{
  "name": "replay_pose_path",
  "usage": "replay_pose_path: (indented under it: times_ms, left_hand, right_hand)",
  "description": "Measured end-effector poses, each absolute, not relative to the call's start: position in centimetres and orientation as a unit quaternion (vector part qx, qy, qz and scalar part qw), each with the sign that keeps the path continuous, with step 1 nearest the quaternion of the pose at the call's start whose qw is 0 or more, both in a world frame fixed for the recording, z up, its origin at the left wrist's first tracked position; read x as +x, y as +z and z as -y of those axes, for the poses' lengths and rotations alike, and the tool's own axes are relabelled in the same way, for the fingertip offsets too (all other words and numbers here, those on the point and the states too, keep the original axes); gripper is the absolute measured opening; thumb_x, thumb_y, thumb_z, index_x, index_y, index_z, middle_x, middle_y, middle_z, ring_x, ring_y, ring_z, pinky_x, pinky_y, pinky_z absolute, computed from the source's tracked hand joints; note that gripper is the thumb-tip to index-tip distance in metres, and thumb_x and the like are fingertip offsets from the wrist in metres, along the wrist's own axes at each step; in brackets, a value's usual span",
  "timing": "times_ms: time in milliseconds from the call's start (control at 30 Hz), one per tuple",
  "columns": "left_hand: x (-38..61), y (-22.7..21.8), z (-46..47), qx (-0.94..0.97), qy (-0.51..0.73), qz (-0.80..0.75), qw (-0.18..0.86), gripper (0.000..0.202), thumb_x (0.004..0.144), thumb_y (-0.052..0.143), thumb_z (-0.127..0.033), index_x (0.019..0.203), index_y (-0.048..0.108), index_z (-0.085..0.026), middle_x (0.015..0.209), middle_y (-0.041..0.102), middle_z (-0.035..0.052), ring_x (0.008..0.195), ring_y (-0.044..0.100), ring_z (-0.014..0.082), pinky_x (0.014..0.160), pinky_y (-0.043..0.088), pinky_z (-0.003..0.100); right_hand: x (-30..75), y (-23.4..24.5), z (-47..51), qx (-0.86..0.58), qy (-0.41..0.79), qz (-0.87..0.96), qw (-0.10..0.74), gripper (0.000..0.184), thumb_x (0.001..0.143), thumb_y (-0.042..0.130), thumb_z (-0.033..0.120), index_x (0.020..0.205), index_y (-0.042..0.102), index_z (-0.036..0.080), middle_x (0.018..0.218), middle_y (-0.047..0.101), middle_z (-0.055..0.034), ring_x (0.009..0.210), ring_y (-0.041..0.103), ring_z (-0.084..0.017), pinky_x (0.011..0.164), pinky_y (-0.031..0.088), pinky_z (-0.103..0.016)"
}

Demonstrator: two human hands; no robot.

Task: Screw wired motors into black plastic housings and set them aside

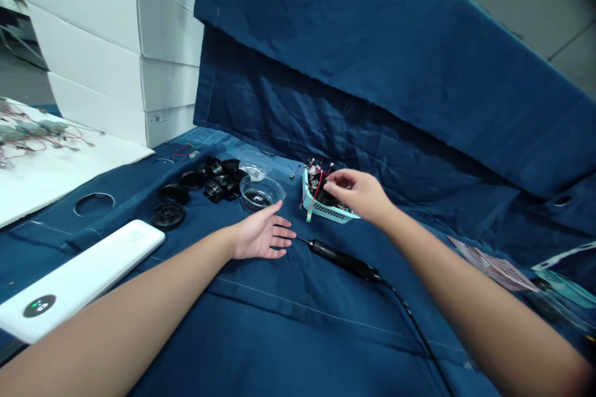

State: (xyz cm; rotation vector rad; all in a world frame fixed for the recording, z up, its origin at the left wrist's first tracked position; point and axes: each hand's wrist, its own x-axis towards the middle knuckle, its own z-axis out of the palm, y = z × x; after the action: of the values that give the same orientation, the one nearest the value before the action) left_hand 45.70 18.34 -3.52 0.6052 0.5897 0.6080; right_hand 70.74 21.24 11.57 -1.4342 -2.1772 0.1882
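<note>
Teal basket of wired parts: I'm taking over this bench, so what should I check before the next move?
Right hand at the teal basket: ok, over the parts inside it.
Left hand free: ok, open and empty on the blue cloth.
Black corded tool within reach: ok, lying between the hands, not held.
Clear bowl contents: cannot tell what the small dark pieces are.
Red wires in the basket secure: cannot tell from this view.
</note>
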Motion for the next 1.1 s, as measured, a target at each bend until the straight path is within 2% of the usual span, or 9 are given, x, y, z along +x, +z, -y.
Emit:
replay_pose_path:
  times_ms: [100, 167, 233, 467, 667, 867, 1100]
  left_hand:
    - [45.9, -3.8, -18.2, 0.284, 0.294, -0.283, 0.867, 0.068, 0.085, 0.064, -0.081, 0.109, 0.061, -0.018, 0.118, 0.067, 0.0143, 0.099, 0.065, 0.0245, 0.088, 0.056, 0.041]
    - [46.0, -3.9, -18.2, 0.285, 0.296, -0.282, 0.867, 0.064, 0.086, 0.065, -0.077, 0.109, 0.060, -0.017, 0.116, 0.066, 0.0131, 0.096, 0.064, 0.0227, 0.088, 0.056, 0.041]
    - [46.0, -3.9, -18.1, 0.286, 0.296, -0.281, 0.867, 0.061, 0.087, 0.066, -0.075, 0.108, 0.060, -0.017, 0.114, 0.066, 0.0118, 0.093, 0.064, 0.0213, 0.087, 0.056, 0.040]
    - [46.2, -4.3, -18.2, 0.288, 0.288, -0.271, 0.872, 0.057, 0.088, 0.068, -0.071, 0.107, 0.060, -0.018, 0.111, 0.066, 0.0098, 0.091, 0.062, 0.0194, 0.087, 0.055, 0.040]
    - [46.3, -4.4, -18.2, 0.288, 0.280, -0.264, 0.877, 0.053, 0.090, 0.069, -0.067, 0.106, 0.061, -0.018, 0.111, 0.066, 0.0096, 0.092, 0.062, 0.0193, 0.088, 0.054, 0.041]
    - [46.2, -4.4, -18.2, 0.288, 0.277, -0.264, 0.878, 0.053, 0.088, 0.073, -0.066, 0.105, 0.062, -0.018, 0.111, 0.066, 0.0093, 0.093, 0.063, 0.0197, 0.088, 0.054, 0.041]
    - [46.2, -4.4, -18.2, 0.291, 0.275, -0.268, 0.876, 0.050, 0.090, 0.071, -0.065, 0.106, 0.061, -0.018, 0.113, 0.066, 0.0097, 0.095, 0.062, 0.0198, 0.089, 0.055, 0.040]
  right_hand:
    - [71.8, 13.2, -26.9, -0.609, 0.089, 0.755, 0.229, 0.023, 0.094, 0.073, 0.038, 0.105, 0.076, 0.018, 0.085, 0.077, -0.0055, 0.068, 0.067, -0.017, 0.065, 0.054, -0.029]
    - [72.2, 13.5, -30.9, -0.648, 0.092, 0.726, 0.209, 0.022, 0.098, 0.069, 0.034, 0.108, 0.074, 0.015, 0.089, 0.076, -0.0069, 0.071, 0.069, -0.016, 0.068, 0.056, -0.029]
    - [72.3, 13.3, -34.6, -0.678, 0.080, 0.704, 0.193, 0.026, 0.102, 0.067, 0.036, 0.113, 0.071, 0.013, 0.097, 0.074, -0.0066, 0.078, 0.070, -0.015, 0.073, 0.060, -0.031]
    - [71.4, 11.1, -43.0, -0.719, 0.037, 0.687, 0.101, 0.030, 0.102, 0.069, 0.039, 0.116, 0.070, 0.013, 0.112, 0.072, -0.0078, 0.098, 0.072, -0.020, 0.087, 0.062, -0.039]
    - [71.9, 9.5, -45.5, -0.726, 0.037, 0.686, 0.026, 0.030, 0.101, 0.070, 0.037, 0.118, 0.069, 0.013, 0.114, 0.071, -0.0081, 0.097, 0.072, -0.020, 0.085, 0.063, -0.038]
    - [72.1, 8.8, -45.4, -0.703, 0.020, 0.711, 0.018, 0.031, 0.103, 0.068, 0.038, 0.121, 0.068, 0.014, 0.112, 0.072, -0.0076, 0.093, 0.072, -0.019, 0.082, 0.063, -0.036]
    - [70.9, 8.3, -45.0, -0.661, -0.033, 0.749, 0.004, 0.032, 0.102, 0.068, 0.040, 0.123, 0.069, 0.015, 0.125, 0.070, -0.0100, 0.113, 0.069, -0.024, 0.099, 0.059, -0.046]
